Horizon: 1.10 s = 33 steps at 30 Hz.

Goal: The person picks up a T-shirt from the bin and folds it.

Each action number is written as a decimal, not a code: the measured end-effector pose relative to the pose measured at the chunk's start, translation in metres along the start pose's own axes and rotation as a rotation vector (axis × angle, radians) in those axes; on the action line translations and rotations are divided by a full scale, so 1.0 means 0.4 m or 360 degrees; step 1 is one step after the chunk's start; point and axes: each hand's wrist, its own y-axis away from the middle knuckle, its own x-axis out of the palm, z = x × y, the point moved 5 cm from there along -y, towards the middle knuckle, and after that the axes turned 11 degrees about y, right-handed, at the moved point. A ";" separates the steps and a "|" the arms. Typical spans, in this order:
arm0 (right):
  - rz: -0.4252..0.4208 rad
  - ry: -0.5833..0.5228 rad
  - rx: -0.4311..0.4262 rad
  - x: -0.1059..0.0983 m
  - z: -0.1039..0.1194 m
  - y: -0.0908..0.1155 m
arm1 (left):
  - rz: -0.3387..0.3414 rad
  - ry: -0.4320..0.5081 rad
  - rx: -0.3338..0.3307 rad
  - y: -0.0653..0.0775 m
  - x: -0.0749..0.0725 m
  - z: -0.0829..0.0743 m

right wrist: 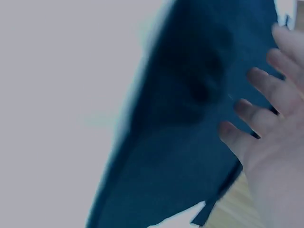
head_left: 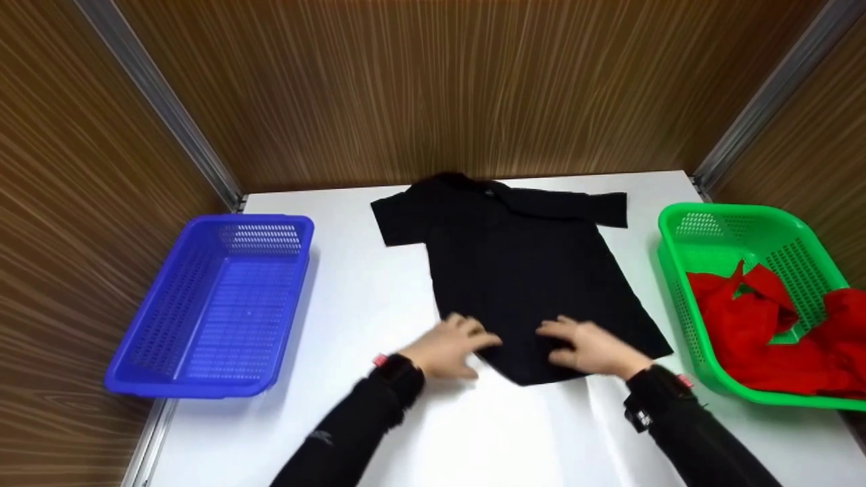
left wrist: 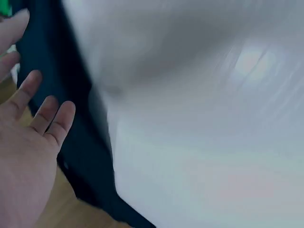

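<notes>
Left hand (head_left: pixel 446 346): fingers spread, holding nothing, at the lower left edge of the black shirt (head_left: pixel 528 284); cannot tell whether touching.
Right hand (head_left: pixel 595 348): likewise spread, gripping nothing, over the shirt near its hem.
Shirt: laid out on the white table (head_left: pixel 358 284), collar toward the wood-grain wall (head_left: pixel 440 88).
Blue basket (head_left: pixel 250 311): left of shirt, apart.
Green basket (head_left: pixel 710 253): right of shirt, holding red cloth (head_left: pixel 744 325).

The short-sleeved shirt (head_left: pixel 528 277) is matt cloth; the tabletop (head_left: pixel 358 291) looks smooth and glossy. Left basket (head_left: pixel 237 311) and right basket (head_left: pixel 802 260) are perforated plastic. Metal strips (head_left: pixel 159 88) edge the far wood-grained panel (head_left: pixel 433 95).
</notes>
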 end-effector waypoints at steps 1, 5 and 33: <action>0.0052 0.0043 -0.0029 0.019 0.006 0.003 | 0.0013 -0.0082 -0.0016 -0.001 0.021 -0.009; 0.0154 0.0239 -0.0032 0.062 0.029 0.015 | -0.0128 -0.0401 -0.0091 -0.016 0.078 -0.015; -0.0402 -0.0438 0.0673 0.039 0.021 -0.013 | -0.0775 -0.0481 -0.0307 -0.072 0.024 -0.025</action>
